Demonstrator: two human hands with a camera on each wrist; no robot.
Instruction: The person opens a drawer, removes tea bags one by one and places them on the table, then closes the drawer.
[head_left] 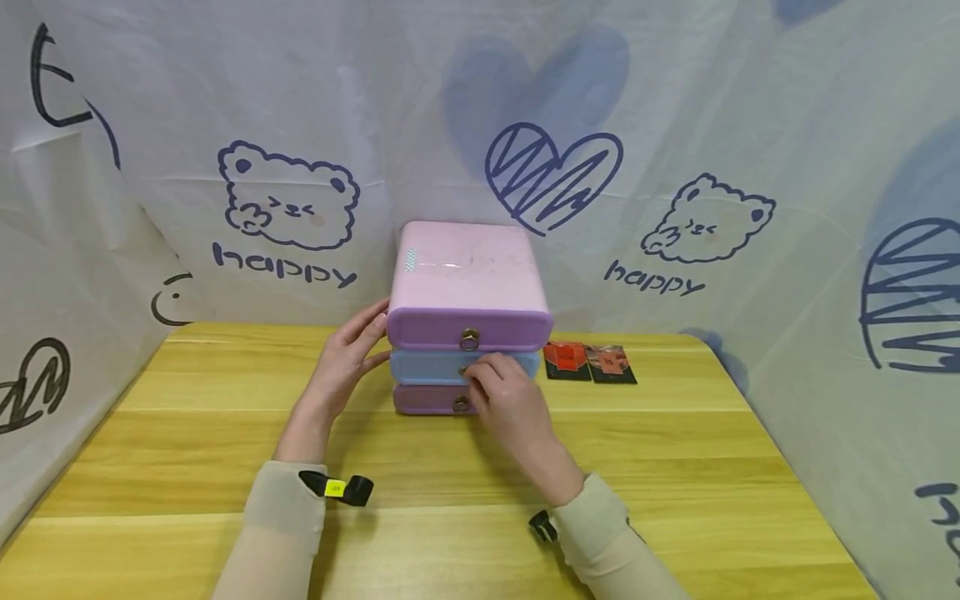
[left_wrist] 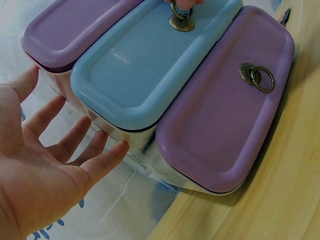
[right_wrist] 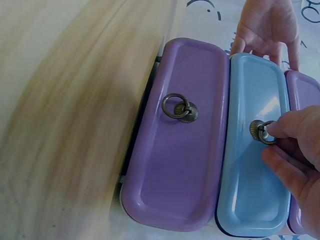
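A small chest of three drawers with a pink top (head_left: 468, 267) stands near the back of the table. Its fronts are purple above (head_left: 431, 330), light blue (left_wrist: 125, 65) in the middle and purple below (right_wrist: 175, 170). My right hand (head_left: 513, 404) pinches the brass ring pull (right_wrist: 258, 131) of the blue drawer between thumb and fingers. On the chest's left side rests my left hand (head_left: 341, 362), its fingers spread and fairly straight with the tips at the casing. The bottom drawer's ring pull (left_wrist: 256, 77) hangs free, as does the top one (head_left: 469, 338).
Two dark flat packets with red patches, one nearer the chest (head_left: 566, 361) and one farther right (head_left: 611, 364), lie beside it. A white printed cloth (head_left: 420, 108) hangs behind the wooden table (head_left: 675, 467). Each wrist wears a black strap.
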